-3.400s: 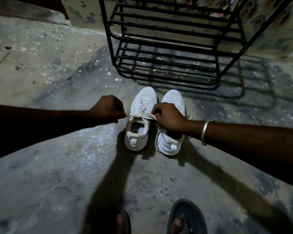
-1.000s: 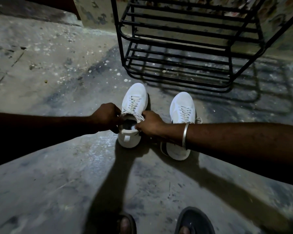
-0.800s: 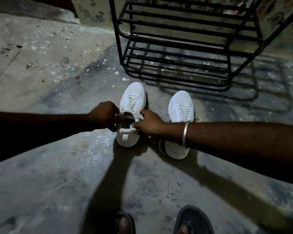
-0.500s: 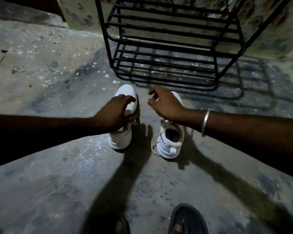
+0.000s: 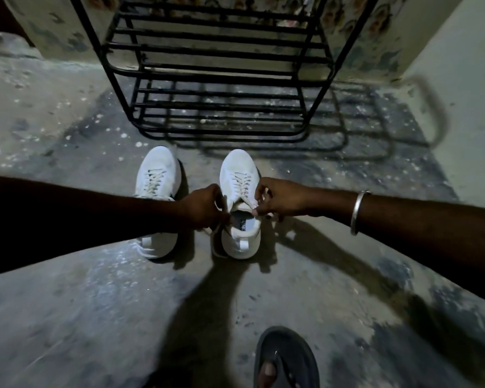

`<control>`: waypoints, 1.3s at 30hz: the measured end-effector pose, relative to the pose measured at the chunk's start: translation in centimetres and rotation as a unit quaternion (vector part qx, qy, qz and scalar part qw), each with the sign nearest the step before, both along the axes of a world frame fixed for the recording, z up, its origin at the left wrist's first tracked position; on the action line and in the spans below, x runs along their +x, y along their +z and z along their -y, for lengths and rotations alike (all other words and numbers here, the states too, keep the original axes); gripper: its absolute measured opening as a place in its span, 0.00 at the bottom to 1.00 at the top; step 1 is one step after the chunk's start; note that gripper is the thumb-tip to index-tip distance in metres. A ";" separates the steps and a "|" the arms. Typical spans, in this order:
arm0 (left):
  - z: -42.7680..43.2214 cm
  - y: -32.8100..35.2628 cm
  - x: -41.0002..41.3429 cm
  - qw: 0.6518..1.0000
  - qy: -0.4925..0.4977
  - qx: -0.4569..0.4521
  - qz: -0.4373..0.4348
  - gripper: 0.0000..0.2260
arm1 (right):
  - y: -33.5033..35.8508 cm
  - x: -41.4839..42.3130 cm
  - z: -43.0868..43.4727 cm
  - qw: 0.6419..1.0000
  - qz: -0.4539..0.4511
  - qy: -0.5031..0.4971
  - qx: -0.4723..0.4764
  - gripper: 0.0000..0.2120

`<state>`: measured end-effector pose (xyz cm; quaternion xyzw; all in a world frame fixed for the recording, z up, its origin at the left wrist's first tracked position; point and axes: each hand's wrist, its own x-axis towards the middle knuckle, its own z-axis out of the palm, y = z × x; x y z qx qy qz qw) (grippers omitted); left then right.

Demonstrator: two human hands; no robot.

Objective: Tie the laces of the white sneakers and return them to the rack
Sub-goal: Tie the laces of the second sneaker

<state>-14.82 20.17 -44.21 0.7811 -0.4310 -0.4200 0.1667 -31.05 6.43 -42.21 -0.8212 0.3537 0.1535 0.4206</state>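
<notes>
Two white sneakers stand side by side on the concrete floor, toes toward the rack. My left forearm crosses over the heel half of the left sneaker (image 5: 158, 175), hiding its opening. At the right sneaker (image 5: 240, 175), my left hand (image 5: 205, 207) pinches a lace end at the left of the opening, and a loose lace (image 5: 214, 236) hangs down that side. My right hand (image 5: 280, 198), with a metal bangle on the wrist, pinches the other lace end at the right of the tongue. The black metal shoe rack (image 5: 219, 79) stands just beyond the toes.
A patterned wall runs behind the rack, and a pale wall (image 5: 459, 93) closes the right side. My foot in a dark sandal (image 5: 286, 359) is at the bottom edge. The rack's shadow falls on the floor to its right.
Both hands have left the left sneaker and now pinch the laces of the right sneaker. The left sneaker has been set down further left, leaving a gap between the two shoes.
</notes>
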 end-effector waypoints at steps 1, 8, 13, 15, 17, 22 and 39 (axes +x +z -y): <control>0.1 0.1 0.2 1.000 0.009 0.005 -0.010 0.13 | 0.1 -0.1 0.2 1.000 -0.007 0.006 -0.010 0.13; 1.3 3.4 1.6 0.994 0.058 -0.060 -0.066 0.12 | 1.6 1.2 0.7 0.999 -0.019 0.027 -0.024 0.15; 2.4 4.4 1.5 0.985 0.101 -0.098 -0.101 0.13 | 1.6 1.9 0.5 1.000 0.016 0.008 -0.006 0.14; 2.6 4.6 1.6 0.985 0.102 -0.104 -0.098 0.12 | 2.1 2.2 0.7 0.999 0.034 -0.005 -0.012 0.12; 2.8 4.8 1.7 0.983 0.103 -0.117 -0.101 0.11 | 2.9 2.7 0.9 0.998 0.064 -0.020 -0.017 0.09; 4.2 6.1 2.1 0.982 0.044 -0.178 -0.048 0.06 | 4.4 4.3 1.4 0.994 0.048 -0.035 0.087 0.06; 2.0 2.8 1.7 0.916 -0.209 -0.279 0.196 0.16 | 2.9 4.8 0.6 0.949 0.086 -0.188 0.236 0.13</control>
